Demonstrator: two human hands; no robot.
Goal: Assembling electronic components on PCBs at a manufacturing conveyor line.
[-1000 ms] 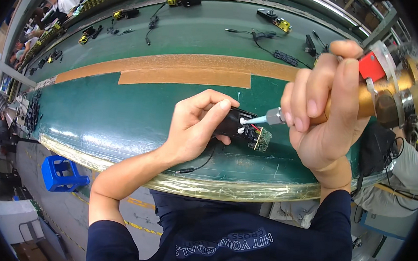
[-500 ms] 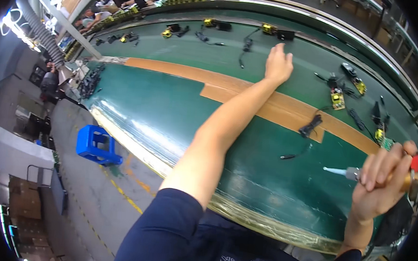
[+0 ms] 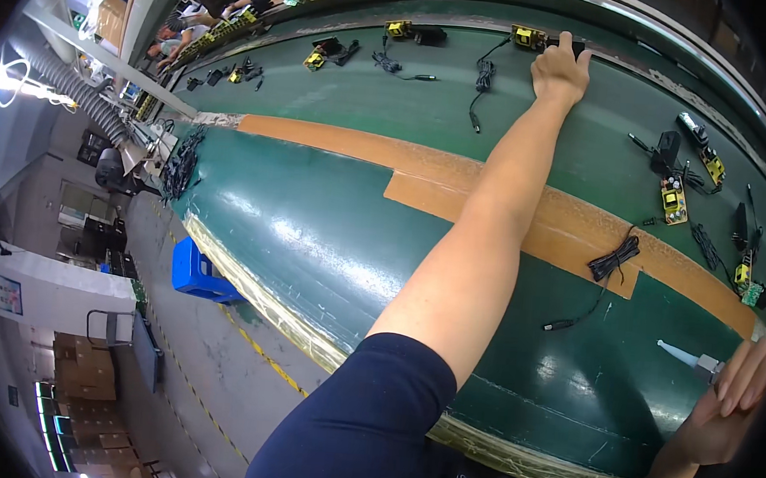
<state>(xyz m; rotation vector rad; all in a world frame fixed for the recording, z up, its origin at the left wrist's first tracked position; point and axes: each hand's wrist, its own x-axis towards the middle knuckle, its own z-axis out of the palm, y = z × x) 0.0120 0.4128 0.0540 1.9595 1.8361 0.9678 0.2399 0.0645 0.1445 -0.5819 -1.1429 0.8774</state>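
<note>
My left arm reaches across the green work surface to the far belt. Over the black adapter case (image 3: 578,47) is my left hand (image 3: 560,72), its index finger stretched forward and the thumb apart; part of the case is hidden by it. A yellow-and-black circuit board (image 3: 528,38) lies just left of the fingers, with a coiled black cable (image 3: 484,76) trailing nearby. At the right edge, my right hand (image 3: 731,401) is closed round a tool with a pale tapered nozzle (image 3: 677,352) and a metal collar, pointing left. The tool's body is mostly hidden.
A brown strip (image 3: 431,193) divides the belt from the near surface. On it lies a tied black cable (image 3: 614,258). More boards with cables (image 3: 673,199) sit to the right and farther left. A blue stool (image 3: 199,269) stands on the floor. Other people work at far left.
My left hand has moved farther forward and right, onto the black case. The view has shifted, and my right hand with the nozzle tool now appears nearer the right edge.
</note>
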